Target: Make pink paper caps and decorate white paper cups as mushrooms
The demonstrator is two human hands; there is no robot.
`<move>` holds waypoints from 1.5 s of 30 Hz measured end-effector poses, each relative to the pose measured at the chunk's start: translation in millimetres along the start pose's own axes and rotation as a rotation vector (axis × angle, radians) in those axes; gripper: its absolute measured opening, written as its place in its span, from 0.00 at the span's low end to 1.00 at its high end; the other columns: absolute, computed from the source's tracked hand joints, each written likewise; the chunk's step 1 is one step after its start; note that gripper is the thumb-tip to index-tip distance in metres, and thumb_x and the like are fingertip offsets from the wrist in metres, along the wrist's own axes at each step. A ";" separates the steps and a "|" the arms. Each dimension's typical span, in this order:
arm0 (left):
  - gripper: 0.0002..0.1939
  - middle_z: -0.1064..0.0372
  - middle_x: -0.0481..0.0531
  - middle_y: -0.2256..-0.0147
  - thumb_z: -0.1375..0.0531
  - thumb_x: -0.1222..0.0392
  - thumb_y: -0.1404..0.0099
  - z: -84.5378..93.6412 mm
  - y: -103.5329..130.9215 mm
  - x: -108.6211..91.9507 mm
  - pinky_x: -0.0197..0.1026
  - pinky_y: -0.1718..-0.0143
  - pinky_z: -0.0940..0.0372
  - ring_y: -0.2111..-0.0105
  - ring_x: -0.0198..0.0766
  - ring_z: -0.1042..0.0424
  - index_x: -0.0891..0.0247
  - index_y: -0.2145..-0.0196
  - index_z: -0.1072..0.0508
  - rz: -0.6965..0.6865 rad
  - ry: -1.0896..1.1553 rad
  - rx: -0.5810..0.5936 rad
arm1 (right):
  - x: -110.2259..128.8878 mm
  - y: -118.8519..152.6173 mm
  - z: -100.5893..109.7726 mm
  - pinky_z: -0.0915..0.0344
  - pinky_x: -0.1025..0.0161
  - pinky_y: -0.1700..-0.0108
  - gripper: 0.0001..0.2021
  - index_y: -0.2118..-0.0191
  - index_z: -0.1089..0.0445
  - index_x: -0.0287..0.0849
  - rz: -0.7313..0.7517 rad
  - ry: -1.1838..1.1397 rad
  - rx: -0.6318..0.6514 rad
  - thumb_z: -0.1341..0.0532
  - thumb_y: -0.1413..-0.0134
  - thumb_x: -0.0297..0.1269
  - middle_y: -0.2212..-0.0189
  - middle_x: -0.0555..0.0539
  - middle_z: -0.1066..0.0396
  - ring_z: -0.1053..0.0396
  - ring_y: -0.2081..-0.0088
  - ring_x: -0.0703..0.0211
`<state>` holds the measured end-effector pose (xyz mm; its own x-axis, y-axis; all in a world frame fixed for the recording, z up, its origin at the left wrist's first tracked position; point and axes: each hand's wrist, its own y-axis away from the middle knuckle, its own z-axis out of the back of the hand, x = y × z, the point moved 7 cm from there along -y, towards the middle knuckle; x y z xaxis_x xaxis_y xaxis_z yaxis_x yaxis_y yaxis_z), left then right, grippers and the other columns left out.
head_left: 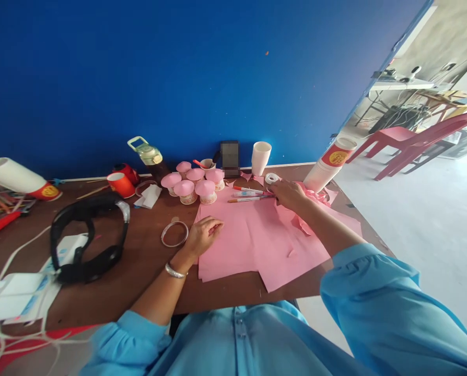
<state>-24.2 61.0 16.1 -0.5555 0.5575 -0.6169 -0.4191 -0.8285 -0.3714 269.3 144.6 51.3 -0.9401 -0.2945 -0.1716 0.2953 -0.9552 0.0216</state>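
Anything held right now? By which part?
Left hand: nothing visible in it. Right hand: cannot tell; it is at the right ends of the pens, any grip hidden.

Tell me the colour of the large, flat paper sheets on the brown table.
The paper sheets are pink, seen best in the head view.

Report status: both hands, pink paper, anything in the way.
Left hand over left edge of pink paper. Right hand beside white roll, grip unclear. Paper in overlapping sheets. Possible obstruction: pens along far side.
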 end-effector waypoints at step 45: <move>0.08 0.20 0.52 0.64 0.41 0.60 0.27 -4.3 -1.1 -1.0 0.39 0.61 0.29 0.64 0.38 0.22 0.61 0.61 0.21 -0.094 -0.066 0.028 | -27.4 12.4 -16.4 0.33 0.59 0.53 0.13 0.50 0.24 0.41 0.016 -0.010 0.090 0.45 0.32 0.30 0.53 0.38 0.22 0.25 0.51 0.48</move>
<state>-20.1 61.1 14.1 -0.5581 0.6358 -0.5331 -0.4912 -0.7710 -0.4053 301.5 141.3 40.1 -0.9372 -0.3093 -0.1612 0.2939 -0.9492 0.1126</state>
